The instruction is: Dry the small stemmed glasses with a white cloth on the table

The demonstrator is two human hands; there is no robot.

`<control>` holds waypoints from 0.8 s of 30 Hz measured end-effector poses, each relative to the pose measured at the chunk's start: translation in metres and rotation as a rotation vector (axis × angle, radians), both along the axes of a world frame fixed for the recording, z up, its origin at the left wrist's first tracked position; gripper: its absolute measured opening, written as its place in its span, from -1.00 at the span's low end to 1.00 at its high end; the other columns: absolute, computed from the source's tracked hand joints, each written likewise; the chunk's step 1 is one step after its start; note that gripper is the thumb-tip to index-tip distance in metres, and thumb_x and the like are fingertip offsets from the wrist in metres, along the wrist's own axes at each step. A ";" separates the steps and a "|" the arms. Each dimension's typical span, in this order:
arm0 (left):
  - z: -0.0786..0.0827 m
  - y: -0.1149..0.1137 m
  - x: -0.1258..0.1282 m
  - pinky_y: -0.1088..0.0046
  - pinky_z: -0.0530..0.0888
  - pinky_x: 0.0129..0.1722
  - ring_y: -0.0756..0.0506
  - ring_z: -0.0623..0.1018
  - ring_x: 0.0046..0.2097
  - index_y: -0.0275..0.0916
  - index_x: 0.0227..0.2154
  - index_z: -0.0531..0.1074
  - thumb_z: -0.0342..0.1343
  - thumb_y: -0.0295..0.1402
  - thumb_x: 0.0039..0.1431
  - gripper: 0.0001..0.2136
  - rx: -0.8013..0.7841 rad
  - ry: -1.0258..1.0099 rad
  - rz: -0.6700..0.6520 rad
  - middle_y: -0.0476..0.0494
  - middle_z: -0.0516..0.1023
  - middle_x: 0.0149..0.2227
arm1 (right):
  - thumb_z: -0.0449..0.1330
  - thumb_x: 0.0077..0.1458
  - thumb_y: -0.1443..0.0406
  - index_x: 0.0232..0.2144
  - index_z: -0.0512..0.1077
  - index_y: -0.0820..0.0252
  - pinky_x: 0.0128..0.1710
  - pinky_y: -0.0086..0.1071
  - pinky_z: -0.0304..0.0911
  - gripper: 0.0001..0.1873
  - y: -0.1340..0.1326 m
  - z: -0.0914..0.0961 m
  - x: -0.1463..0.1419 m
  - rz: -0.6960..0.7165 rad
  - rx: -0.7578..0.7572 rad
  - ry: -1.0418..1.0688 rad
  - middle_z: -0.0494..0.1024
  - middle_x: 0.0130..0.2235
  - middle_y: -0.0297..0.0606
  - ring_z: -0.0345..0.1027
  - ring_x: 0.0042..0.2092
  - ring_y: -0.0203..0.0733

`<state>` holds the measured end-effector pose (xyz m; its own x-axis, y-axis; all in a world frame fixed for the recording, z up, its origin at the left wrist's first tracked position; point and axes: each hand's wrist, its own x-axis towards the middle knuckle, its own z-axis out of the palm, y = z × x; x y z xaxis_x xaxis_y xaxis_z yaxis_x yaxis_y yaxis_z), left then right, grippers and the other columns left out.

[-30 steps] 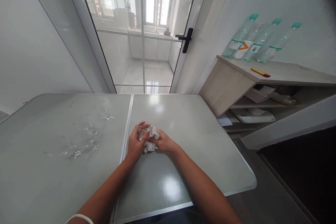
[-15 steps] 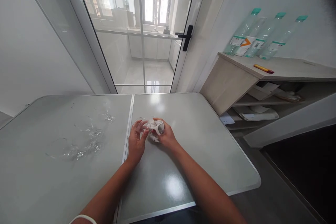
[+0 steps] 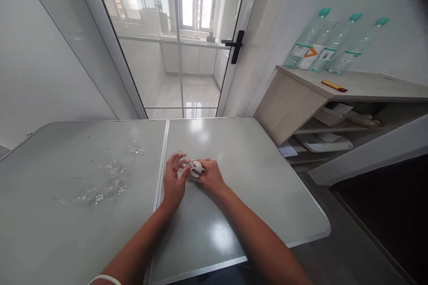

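Note:
A clear wine glass (image 3: 181,163) lies sideways in my left hand (image 3: 174,180), whose fingers curl round its bowl. My right hand (image 3: 211,174) is closed on a white cloth (image 3: 195,169), pressed about the stem end of the glass. The glass's foot is hidden by cloth and fingers. Both hands are just above the table, a little right of its seam. On the left half of the table lie several more clear glasses (image 3: 115,170), tipped on their sides.
The pale grey-green table (image 3: 267,196) has a metal edge and a seam. A wooden shelf unit (image 3: 301,102) stands at the right, with several empty plastic bottles (image 3: 323,53) and a yellow-red packet (image 3: 333,86) on top. Behind the table is a glass door (image 3: 197,53) with a black handle.
My right hand has turned and closed more tightly, bunching the cloth round the stem end. My left hand keeps hold of the bowl. The view has shifted slightly.

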<state>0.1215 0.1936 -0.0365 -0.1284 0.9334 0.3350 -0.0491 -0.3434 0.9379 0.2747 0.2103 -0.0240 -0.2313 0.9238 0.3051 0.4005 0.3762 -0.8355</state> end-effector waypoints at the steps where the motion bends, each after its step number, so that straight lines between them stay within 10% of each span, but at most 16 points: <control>1: 0.002 -0.001 0.000 0.14 0.48 0.11 -0.18 0.60 0.03 -0.12 0.14 0.30 0.30 -0.16 0.20 -0.50 -0.004 -0.025 0.002 -0.30 0.47 0.16 | 0.20 0.02 0.42 -0.38 0.59 0.13 -0.10 -0.30 0.17 -0.83 -0.001 -0.001 0.000 -0.043 0.060 -0.044 0.52 -0.48 -0.37 0.20 -0.43 -0.27; 5: 0.009 -0.001 0.001 0.08 0.47 0.17 -0.21 0.60 0.08 -0.09 0.10 0.27 0.35 -0.22 0.15 -0.48 -0.030 -0.158 -0.016 -0.28 0.50 0.13 | 0.25 0.06 0.38 -0.24 0.64 0.03 0.15 -0.13 0.07 -0.76 -0.007 0.002 0.003 -0.160 0.155 -0.007 0.57 -0.44 -0.30 0.34 -0.37 -0.19; 11: 0.012 0.002 0.000 0.03 0.40 0.25 -0.24 0.58 0.14 -0.08 0.10 0.27 0.32 -0.21 0.19 -0.51 -0.015 -0.231 0.011 -0.28 0.48 0.16 | 0.26 0.16 0.09 -0.09 0.54 0.11 -0.08 -0.18 0.32 -0.67 0.005 0.012 0.012 -0.400 -0.008 0.710 0.63 -0.17 -0.15 0.46 -0.12 -0.03; 16: 0.006 -0.001 -0.001 0.09 0.44 0.23 -0.24 0.55 0.18 -0.10 0.15 0.28 0.29 -0.18 0.22 -0.50 -0.043 -0.161 0.026 -0.30 0.46 0.20 | 0.25 0.06 0.31 0.20 0.37 0.10 0.07 -0.13 0.27 -0.38 0.005 0.009 0.006 0.209 -0.048 0.195 0.59 0.04 -0.11 0.41 0.03 0.02; 19: 0.002 -0.004 0.000 0.11 0.46 0.22 -0.25 0.53 0.20 -0.10 0.18 0.28 0.27 -0.15 0.23 -0.48 -0.056 -0.124 0.043 -0.31 0.45 0.23 | 0.16 -0.05 0.46 0.20 0.34 0.16 0.02 -0.20 0.26 -0.30 -0.002 0.005 -0.004 0.107 0.017 -0.131 0.59 -0.02 -0.08 0.41 -0.07 -0.01; 24: 0.001 0.000 0.002 0.12 0.43 0.24 -0.23 0.51 0.21 -0.09 0.18 0.32 0.29 -0.13 0.21 -0.48 -0.002 -0.095 -0.018 -0.29 0.46 0.22 | 0.14 -0.01 0.43 -0.35 0.44 0.15 -0.24 -0.38 0.20 -0.85 -0.002 0.005 -0.005 0.039 -0.034 -0.158 0.49 -0.42 -0.34 0.28 -0.35 -0.20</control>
<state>0.1231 0.1931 -0.0353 -0.1428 0.9367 0.3198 -0.1440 -0.3394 0.9296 0.2699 0.2084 -0.0194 -0.3100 0.9223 0.2306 0.5132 0.3665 -0.7760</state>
